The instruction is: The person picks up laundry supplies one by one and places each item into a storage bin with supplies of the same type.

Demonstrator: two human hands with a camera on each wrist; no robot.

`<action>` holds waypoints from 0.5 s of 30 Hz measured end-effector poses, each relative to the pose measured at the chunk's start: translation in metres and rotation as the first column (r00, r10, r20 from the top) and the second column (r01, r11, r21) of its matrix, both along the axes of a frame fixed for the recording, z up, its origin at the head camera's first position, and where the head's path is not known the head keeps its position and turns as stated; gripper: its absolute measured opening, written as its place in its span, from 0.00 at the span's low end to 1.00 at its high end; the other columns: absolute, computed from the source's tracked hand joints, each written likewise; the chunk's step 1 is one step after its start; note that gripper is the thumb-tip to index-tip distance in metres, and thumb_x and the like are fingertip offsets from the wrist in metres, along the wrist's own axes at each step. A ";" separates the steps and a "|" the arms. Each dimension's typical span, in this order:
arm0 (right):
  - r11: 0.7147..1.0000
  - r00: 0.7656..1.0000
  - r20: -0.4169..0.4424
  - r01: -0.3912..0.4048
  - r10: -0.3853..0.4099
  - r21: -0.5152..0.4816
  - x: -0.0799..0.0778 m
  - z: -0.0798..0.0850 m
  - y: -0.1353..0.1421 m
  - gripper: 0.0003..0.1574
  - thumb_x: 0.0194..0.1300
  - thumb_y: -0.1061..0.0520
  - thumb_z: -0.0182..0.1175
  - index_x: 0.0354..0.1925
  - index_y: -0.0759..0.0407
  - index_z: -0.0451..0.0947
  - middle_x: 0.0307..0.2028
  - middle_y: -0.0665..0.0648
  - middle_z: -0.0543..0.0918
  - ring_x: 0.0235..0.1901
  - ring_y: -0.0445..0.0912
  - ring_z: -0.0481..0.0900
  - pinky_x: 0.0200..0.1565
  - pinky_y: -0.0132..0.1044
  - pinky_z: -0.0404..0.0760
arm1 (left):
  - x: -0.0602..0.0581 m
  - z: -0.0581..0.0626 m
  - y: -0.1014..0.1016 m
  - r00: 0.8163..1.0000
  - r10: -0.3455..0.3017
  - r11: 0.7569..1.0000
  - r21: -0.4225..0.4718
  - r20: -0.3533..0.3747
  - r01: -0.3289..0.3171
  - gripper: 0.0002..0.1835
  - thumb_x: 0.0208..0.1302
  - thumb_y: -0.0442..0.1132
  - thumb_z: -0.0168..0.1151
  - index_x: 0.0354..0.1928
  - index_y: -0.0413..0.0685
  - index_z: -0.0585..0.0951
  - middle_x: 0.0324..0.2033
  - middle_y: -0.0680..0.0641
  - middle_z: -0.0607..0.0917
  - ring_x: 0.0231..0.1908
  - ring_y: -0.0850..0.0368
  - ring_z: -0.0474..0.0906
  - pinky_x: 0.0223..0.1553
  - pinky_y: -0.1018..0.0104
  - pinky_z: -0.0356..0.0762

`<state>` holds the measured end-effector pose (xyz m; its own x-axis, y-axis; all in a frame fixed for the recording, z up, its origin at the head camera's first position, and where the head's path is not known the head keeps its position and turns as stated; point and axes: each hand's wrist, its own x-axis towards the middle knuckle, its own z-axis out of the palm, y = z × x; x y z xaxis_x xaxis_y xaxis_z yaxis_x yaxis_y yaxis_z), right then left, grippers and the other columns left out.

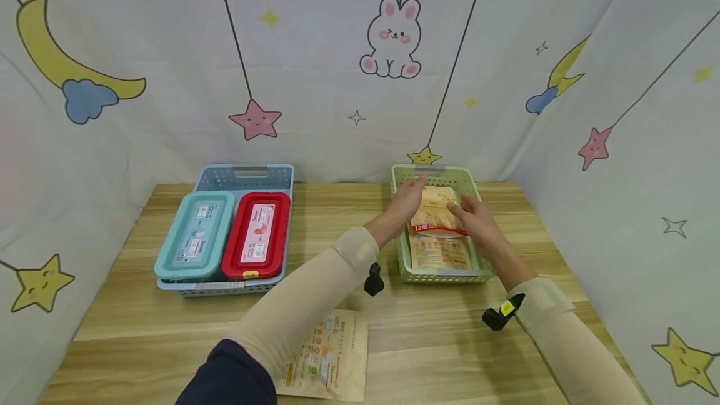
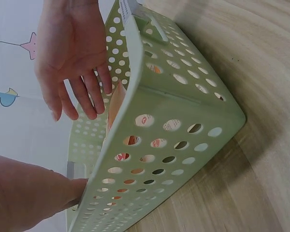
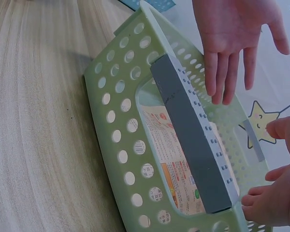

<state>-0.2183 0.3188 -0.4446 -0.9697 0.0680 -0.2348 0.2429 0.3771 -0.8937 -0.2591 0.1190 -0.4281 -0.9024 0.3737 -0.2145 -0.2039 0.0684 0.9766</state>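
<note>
Both hands hover over a green perforated basket (image 1: 444, 277) on the right of the table. Inside lie tan paper packets: an upper packet (image 1: 435, 205) with a red strip, and a lower packet (image 1: 439, 252) partly under it. Near the basket's left side is my left hand (image 1: 406, 204), its fingers extended in the right wrist view (image 3: 229, 43). Toward the right side my right hand (image 1: 477, 220) has its palm turned inward, fingers straight in the left wrist view (image 2: 76, 53). Neither hand holds anything.
A blue basket (image 1: 216, 289) at the left carries a teal-lidded box (image 1: 197, 236) and a red-lidded box (image 1: 257, 236). Another tan packet (image 1: 337, 355) lies at the table's front, partly covered by my left sleeve (image 1: 309, 305). A patterned curtain (image 1: 337, 80) hangs behind the table (image 1: 343, 217).
</note>
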 end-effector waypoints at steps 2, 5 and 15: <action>1.000 1.000 -0.013 0.001 -0.001 0.007 -0.001 0.000 -0.001 0.52 0.84 0.44 0.53 0.85 0.64 0.37 0.83 0.70 0.43 0.82 0.65 0.45 0.77 0.61 0.59 | 0.000 0.001 -0.002 1.000 -0.004 1.000 0.000 -0.009 0.004 0.43 0.82 0.68 0.38 0.84 0.45 0.57 0.81 0.41 0.61 0.79 0.39 0.57 0.77 0.39 0.55; 1.000 0.999 -0.036 0.000 0.001 0.018 -0.001 -0.001 -0.001 0.53 0.83 0.41 0.54 0.85 0.64 0.39 0.83 0.70 0.44 0.82 0.64 0.45 0.77 0.62 0.56 | -0.001 0.002 -0.005 1.000 -0.016 1.000 0.009 -0.027 0.016 0.43 0.82 0.68 0.38 0.83 0.45 0.58 0.81 0.41 0.61 0.79 0.39 0.57 0.77 0.39 0.56; 0.999 0.994 -0.105 -0.031 0.030 -0.007 0.001 0.007 -0.004 0.58 0.80 0.34 0.56 0.86 0.58 0.39 0.83 0.68 0.48 0.82 0.62 0.47 0.78 0.62 0.52 | -0.005 0.011 -0.015 0.985 -0.145 0.981 0.114 -0.088 0.155 0.41 0.84 0.66 0.37 0.85 0.47 0.51 0.81 0.39 0.58 0.80 0.36 0.54 0.77 0.44 0.59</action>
<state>-0.2176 0.3152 -0.4379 -0.9906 0.0364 -0.1320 0.1360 0.3754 -0.9168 -0.2643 0.1041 -0.4172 -0.8463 0.5251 -0.0899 -0.1220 -0.0268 0.9922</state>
